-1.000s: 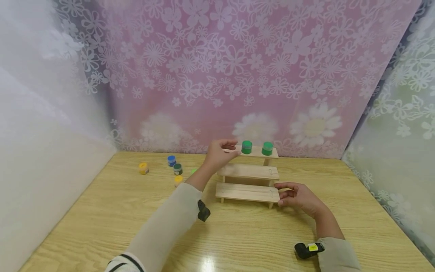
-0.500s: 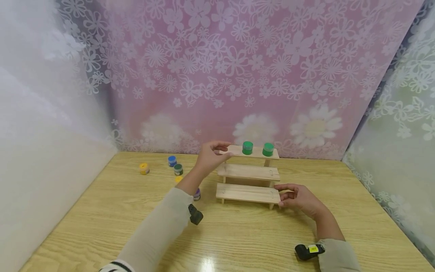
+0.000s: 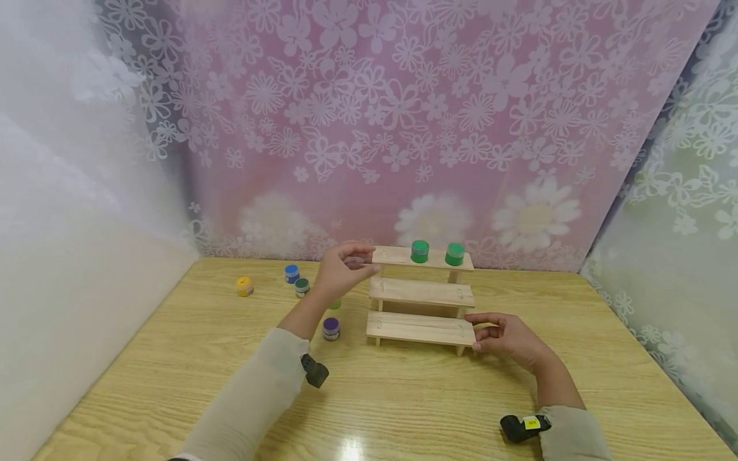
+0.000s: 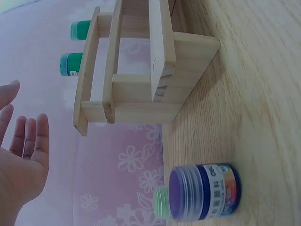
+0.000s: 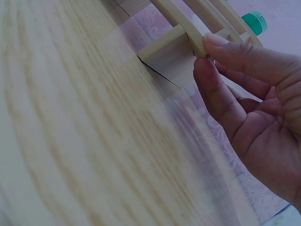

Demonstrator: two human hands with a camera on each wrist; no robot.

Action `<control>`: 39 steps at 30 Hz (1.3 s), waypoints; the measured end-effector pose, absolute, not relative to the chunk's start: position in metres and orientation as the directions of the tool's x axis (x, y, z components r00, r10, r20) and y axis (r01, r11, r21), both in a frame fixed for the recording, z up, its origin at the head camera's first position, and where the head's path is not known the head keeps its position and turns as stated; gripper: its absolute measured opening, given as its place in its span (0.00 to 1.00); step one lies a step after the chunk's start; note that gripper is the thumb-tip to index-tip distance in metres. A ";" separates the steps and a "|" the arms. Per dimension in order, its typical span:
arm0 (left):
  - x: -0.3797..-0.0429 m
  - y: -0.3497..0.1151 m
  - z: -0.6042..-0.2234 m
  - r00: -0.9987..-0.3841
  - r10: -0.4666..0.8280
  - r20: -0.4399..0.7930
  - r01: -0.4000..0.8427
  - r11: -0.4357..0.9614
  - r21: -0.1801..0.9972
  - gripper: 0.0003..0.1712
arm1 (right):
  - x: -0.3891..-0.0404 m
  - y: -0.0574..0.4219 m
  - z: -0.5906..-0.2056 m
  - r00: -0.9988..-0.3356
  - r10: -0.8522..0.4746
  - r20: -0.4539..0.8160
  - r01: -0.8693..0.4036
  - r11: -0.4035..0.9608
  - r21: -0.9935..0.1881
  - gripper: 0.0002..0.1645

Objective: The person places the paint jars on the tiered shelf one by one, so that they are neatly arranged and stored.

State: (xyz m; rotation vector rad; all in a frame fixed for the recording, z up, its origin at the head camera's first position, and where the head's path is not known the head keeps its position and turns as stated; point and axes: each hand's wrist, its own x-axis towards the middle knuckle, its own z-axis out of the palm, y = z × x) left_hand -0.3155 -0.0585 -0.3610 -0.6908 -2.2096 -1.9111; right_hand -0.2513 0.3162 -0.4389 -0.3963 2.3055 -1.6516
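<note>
A three-step wooden display stand point(image 3: 423, 292) stands on the table, with two green-lidded paint jars point(image 3: 420, 251) point(image 3: 455, 254) on its top step. My left hand point(image 3: 340, 272) is in the air just left of the top step, its fingers apart and nothing between them. In the left wrist view that hand point(image 4: 21, 165) is apart from the stand. My right hand point(image 3: 507, 336) pinches the right end of the lowest step between thumb and finger, as the right wrist view of the hand point(image 5: 254, 94) shows.
Left of the stand are a purple paint jar point(image 3: 331, 329), a light green jar point(image 3: 335, 305), a dark green jar point(image 3: 302, 288), a blue jar point(image 3: 292, 274) and a yellow jar point(image 3: 245, 286). Another yellow one is mostly hidden behind the left arm. A floral curtain point(image 3: 369, 128) hangs behind the table.
My left hand has moved left, away from the green jars along the top step. The purple jar has come into view from behind the arm. My right hand has stayed put.
</note>
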 end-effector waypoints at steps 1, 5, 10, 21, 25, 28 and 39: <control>-0.315 -0.060 -0.361 -0.886 0.249 0.390 0.423 0.090 0.902 0.27 | -0.251 0.316 -0.439 -0.924 -0.378 -0.064 -0.061 0.309 -0.949 0.41; -0.310 -0.066 -0.360 -0.895 0.254 0.366 0.405 0.119 0.907 0.26 | -0.251 0.316 -0.439 -0.923 -0.380 -0.062 -0.063 0.308 -0.949 0.41; -0.306 -0.073 -0.362 -0.901 0.258 0.350 0.389 0.119 0.914 0.20 | -0.251 0.315 -0.438 -0.922 -0.383 -0.063 -0.062 0.304 -0.951 0.42; -0.299 -0.106 -0.372 -0.914 0.270 0.302 0.354 0.171 0.919 0.28 | -0.251 0.316 -0.439 -0.922 -0.381 -0.065 -0.058 0.302 -0.952 0.41; -0.297 -0.117 -0.377 -0.905 0.276 0.325 0.376 0.158 0.913 0.27 | -0.251 0.316 -0.439 -0.922 -0.382 -0.065 -0.059 0.303 -0.951 0.41; -0.295 -0.125 -0.381 -0.906 0.271 0.324 0.374 0.157 0.914 0.26 | -0.251 0.316 -0.439 -0.922 -0.381 -0.065 -0.058 0.304 -0.951 0.42; -0.290 -0.155 -0.394 -0.945 0.238 0.224 0.277 0.219 0.936 0.26 | -0.252 0.316 -0.438 -0.926 -0.371 -0.077 -0.045 0.310 -0.950 0.42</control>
